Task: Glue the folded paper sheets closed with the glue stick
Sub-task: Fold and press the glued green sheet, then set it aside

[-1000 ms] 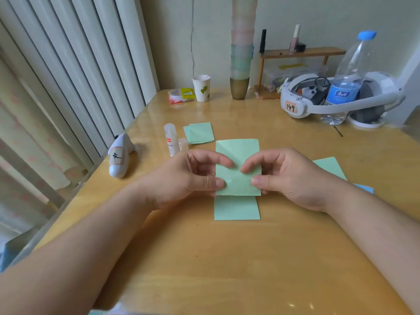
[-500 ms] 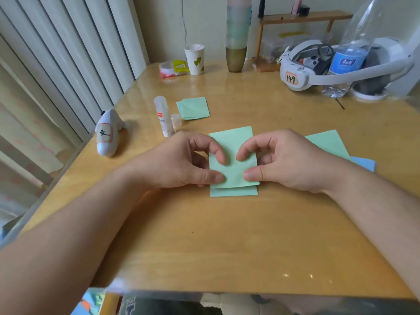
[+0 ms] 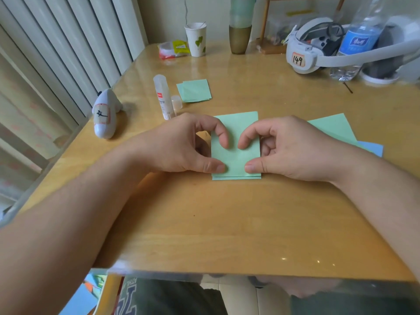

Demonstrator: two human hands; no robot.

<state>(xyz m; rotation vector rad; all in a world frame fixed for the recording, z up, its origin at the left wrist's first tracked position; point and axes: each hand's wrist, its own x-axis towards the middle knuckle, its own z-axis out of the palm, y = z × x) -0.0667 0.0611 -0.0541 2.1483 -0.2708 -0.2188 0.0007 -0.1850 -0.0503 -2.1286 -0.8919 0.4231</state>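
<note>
Both hands sit on the folded green sheet (image 3: 235, 142) in the middle of the desk (image 3: 227, 223), and the hold looks made for pressing a fold shut: the left hand (image 3: 181, 146) has its thumb flat on the near left corner and its curled forefinger tip planted higher up, while the right hand (image 3: 288, 148) mirrors it, thumb on the near right corner and forefinger tip beside the left one. The fingers (image 3: 223, 138) of both hands are bent and bearing down on the paper, pinning it rather than lifting it; I judge they are there to keep the edges lined up and let any glue take. Just under the thumbs two thin paper edges peep out, slightly offset, so the flap lies doubled over. The sheet is thin, matte and pale mint, crisp at its corners. Beyond the left fingers stands the glue stick (image 3: 162, 96), a slim translucent tube, upright and uncapped, with its little clear cap (image 3: 176, 102) beside it, parked within easy reach for the next sheet. Farther out from the fingertips lies a small stack of folded green squares (image 3: 195, 90), probably finished pieces. Past the right knuckles lie another green sheet (image 3: 334, 130) and a blue one (image 3: 372, 148) partly beneath it, likely waiting. The desk is glossy, honey-coloured wood.
</note>
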